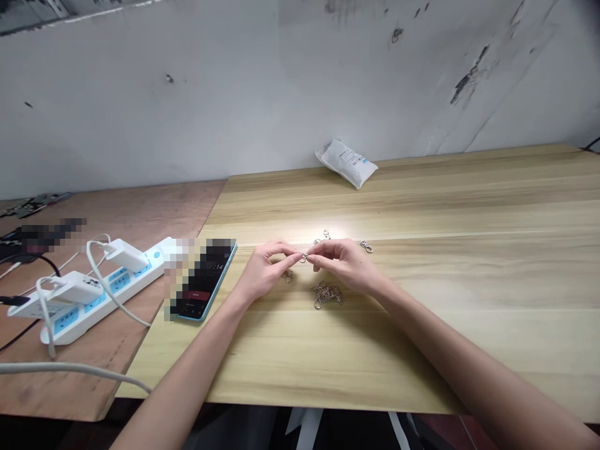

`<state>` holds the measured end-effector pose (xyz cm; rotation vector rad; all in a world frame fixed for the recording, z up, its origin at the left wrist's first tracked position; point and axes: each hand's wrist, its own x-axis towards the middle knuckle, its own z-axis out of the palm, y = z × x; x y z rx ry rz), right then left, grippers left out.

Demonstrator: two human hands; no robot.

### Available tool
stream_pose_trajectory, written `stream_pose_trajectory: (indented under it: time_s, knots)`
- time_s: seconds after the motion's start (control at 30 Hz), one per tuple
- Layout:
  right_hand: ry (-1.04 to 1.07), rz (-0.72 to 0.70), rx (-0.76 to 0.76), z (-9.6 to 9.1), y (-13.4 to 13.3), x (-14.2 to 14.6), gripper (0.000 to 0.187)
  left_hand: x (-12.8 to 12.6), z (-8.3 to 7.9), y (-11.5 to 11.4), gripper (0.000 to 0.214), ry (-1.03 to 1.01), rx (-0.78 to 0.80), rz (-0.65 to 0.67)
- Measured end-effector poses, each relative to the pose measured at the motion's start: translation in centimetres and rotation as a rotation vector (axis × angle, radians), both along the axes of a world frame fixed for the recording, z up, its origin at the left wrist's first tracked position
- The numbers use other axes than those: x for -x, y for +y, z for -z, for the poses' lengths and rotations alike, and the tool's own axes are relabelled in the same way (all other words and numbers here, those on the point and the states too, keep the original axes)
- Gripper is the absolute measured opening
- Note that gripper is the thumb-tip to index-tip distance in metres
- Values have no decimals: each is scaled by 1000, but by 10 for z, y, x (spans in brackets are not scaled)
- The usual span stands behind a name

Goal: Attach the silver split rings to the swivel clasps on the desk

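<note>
Above the light wooden tabletop, my left hand [268, 270] and my right hand [344, 264] meet, thumbs and fingertips pinched from both sides on a small metal ring [303, 258]. Fingertips cover part of that ring, so its finer shape cannot be made out. Just below my right hand lies a pile of silvery metal clasps and rings [327, 295]. A few loose metal rings [287, 275] rest beneath my left hand. Beyond the fingers are small metal clasps [326, 235], partly hidden by my right hand. A single swivel clasp [367, 247] lies right of my right hand.
A white plastic packet [347, 162] lies near the wall at the back. Left of my left arm is a phone [206, 281] with a lit screen. Farther left, a white power strip [112, 290] carries chargers and cables on a reddish board [135, 212].
</note>
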<state>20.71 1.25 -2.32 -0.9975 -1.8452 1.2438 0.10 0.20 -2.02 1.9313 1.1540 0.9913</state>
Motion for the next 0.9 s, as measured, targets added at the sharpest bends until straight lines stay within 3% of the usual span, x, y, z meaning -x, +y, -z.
stream_pose_trajectory:
  time_s: [0.23, 0.63, 0.73, 0.9]
  knots:
    - [35, 12, 35, -1, 0, 1, 35, -2, -1, 0, 13, -15, -31, -62]
    - [64, 8, 23, 4, 2, 1, 29, -3, 2, -1, 16, 33, -84, -66]
    - [120, -1, 47, 6, 4, 0, 29, -3, 3, -1, 16, 156, -179, -62]
    - [130, 33, 77, 10, 2, 2, 25, -4, 5, -1, 21, 530, -409, -20]
